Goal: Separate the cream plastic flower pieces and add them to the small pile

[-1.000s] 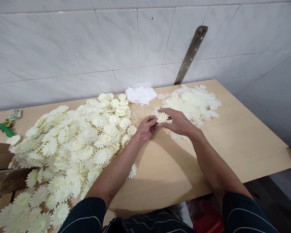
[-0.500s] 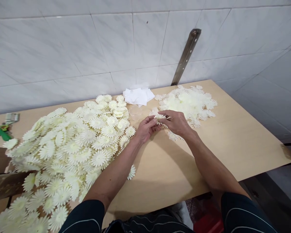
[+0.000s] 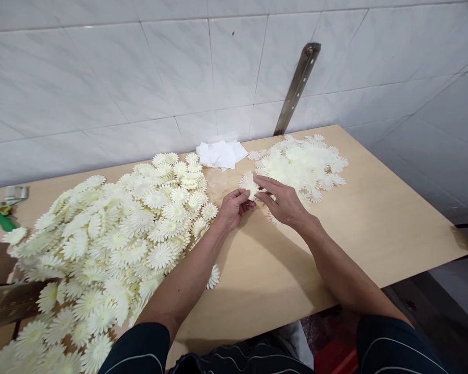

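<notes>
Both hands meet over the middle of a light wooden table (image 3: 374, 223). My left hand (image 3: 232, 208) pinches the lower edge of a cream daisy-shaped flower piece (image 3: 248, 184) held just above the table. My right hand (image 3: 283, 200) rests its fingers on the same flower from the right, pinching it too. A big heap of the same cream flowers (image 3: 113, 239) spreads over the left half of the table. A smaller, flatter pile of flowers (image 3: 304, 163) lies just behind my right hand.
A crumpled white cloth (image 3: 220, 153) and a small clear cup (image 3: 217, 179) sit at the back by the tiled wall. A metal bracket (image 3: 296, 88) leans up the wall. A green tool (image 3: 0, 218) lies far left. A brown cardboard box (image 3: 8, 296) stands at the table's left front.
The flower in my hands has been tipped and turned slightly while both hands shifted a little left. The view has drifted a bit; the piles stay put.
</notes>
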Demonstrator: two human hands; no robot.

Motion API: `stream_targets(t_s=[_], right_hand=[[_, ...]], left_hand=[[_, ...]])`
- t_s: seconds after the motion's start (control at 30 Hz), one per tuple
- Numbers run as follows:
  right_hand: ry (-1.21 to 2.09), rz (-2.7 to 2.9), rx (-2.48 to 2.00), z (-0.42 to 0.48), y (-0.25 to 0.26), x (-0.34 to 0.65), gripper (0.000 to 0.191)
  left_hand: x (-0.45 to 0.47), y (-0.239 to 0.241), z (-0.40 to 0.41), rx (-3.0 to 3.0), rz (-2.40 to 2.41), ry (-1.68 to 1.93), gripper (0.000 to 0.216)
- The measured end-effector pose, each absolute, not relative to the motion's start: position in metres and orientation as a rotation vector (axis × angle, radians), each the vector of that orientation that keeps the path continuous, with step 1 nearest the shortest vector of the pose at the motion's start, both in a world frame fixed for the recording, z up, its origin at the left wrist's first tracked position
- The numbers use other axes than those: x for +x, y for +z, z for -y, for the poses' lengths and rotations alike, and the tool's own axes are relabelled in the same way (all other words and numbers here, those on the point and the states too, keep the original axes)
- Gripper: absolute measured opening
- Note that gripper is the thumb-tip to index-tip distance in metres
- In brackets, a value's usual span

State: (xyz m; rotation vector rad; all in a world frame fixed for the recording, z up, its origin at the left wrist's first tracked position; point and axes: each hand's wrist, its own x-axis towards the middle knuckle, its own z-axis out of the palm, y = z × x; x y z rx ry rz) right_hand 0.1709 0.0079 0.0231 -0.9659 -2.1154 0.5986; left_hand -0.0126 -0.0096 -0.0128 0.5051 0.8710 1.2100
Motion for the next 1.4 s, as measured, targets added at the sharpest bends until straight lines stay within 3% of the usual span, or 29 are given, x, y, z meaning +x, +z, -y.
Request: stream_targets(t_s=[0.13,0.4,0.5,0.8,1.13,1.4], right_hand=[[0.592,2.144,-0.932,-0.011,0.013,0.166,0.042],[0.459,1.928,-0.983,-0.014,-0.005,0.156,0.021],[0.473,1.923,-1.012,-0.015,-0.011,0.155,0.025],[0.4,2.207,-0.972,-0.005,-0.014,0.146,0.066],[0.278,2.032,-1.073,-0.019,-0.019,0.162,0.05],[0.311,1.761,-1.239,-0.011,0.014,0.168,0.053]], left_hand=[[-0.013,-0.015,0.01,0.546,-0.859,1.177,0.043],[-0.009,-0.021,0.011,0.594,-0.849,1.248,0.04],[-0.008,-0.019,0.011,0.52,-0.843,1.223,0.04],[-0.003,-0.016,0.012,0.548,-0.912,1.32,0.034],[-0.006,-0.007,0.018,0.641,-0.717,1.159,0.029],[-0.009,-0.009,0.014,0.553,-0.774,1.122,0.027]])
